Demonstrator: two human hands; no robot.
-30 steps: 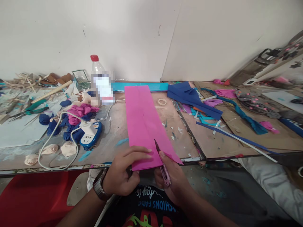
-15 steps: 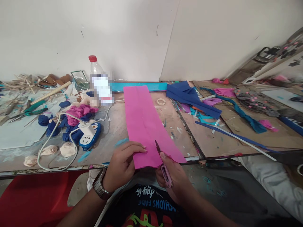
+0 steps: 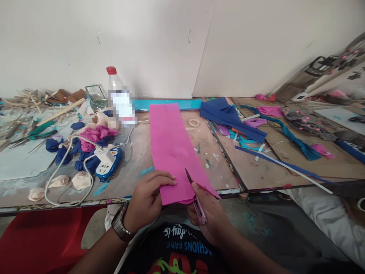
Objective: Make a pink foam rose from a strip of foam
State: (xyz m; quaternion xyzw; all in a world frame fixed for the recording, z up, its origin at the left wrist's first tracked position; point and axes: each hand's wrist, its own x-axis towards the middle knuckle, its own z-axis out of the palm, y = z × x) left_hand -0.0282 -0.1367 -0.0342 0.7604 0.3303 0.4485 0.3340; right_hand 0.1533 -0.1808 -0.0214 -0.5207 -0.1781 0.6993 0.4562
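A long strip of pink paper (image 3: 173,144) lies on the worktable, its near end at the front edge. My left hand (image 3: 148,194) grips the strip's near left edge, fingers on top; its thumb is hidden. In my right hand (image 3: 207,207) is a folding knife (image 3: 199,210) with a pink handle. Its dark blade is out, pointing away from me over the paper. The right thumb rests near the blade's base, by the paper's near right part. The right fingers are partly hidden beneath.
On the left are a blue power strip (image 3: 107,167) with a white cable, crumpled cloth flowers (image 3: 95,137) and green-handled pliers (image 3: 42,131). A bottle (image 3: 112,71) stands behind a lit phone (image 3: 123,107). Rightward are a tape ring (image 3: 194,122), folded dark blue paper (image 3: 228,118) and a white strip (image 3: 296,173).
The paper's near right corner has shifted left and a little down, and its near edge is more folded. The knife has moved slightly left. My left hand has stayed almost still.
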